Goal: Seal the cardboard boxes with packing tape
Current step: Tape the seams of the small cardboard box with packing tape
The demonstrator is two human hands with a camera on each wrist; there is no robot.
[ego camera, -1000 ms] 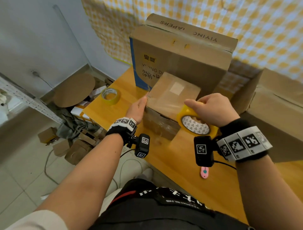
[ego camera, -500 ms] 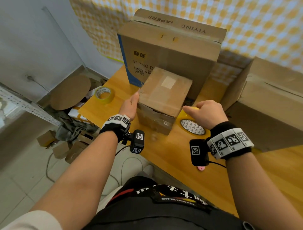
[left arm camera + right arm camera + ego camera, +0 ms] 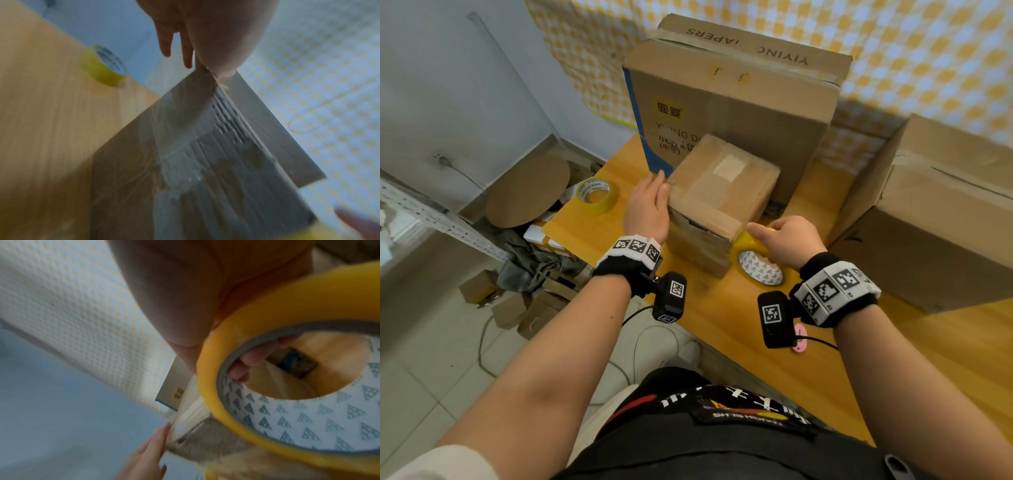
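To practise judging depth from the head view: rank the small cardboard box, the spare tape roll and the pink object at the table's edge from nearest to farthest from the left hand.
1. Small cardboard box: touching the left hand, on its right.
2. Spare tape roll: on the table, to its left.
3. Pink object: near table edge, below the right wrist.
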